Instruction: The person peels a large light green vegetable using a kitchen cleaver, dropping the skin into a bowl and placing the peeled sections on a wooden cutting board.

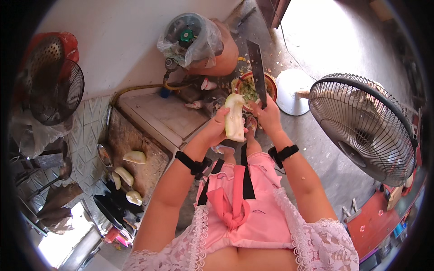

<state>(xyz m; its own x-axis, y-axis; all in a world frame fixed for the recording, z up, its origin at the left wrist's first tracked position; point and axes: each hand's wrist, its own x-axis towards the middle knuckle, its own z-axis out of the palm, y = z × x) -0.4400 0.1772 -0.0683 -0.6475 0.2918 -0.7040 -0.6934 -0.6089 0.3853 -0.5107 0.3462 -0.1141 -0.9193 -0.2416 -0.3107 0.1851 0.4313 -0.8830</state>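
In my left hand [220, 123] is a long, pale piece of peeled gourd [234, 120], its cut and hollowed inner side facing up. My right hand [269, 113] grips a cleaver [256, 67], whose dark broad blade points away from me and upright in the view, just right of the gourd. Below both hands, on the floor, stands a red-rimmed basin [274, 84] holding greenish peelings and scraps. The blade hides part of the basin. The cleaver's handle is mostly covered by my fingers.
A gas cylinder [227, 50] with a plastic bag over its top stands by the wall. To the right is a pedestal fan [362, 128] on a white base [293, 91]. More gourd pieces [124, 176] lie on the worn wooden counter [149, 152] at left, near a wok [106, 210].
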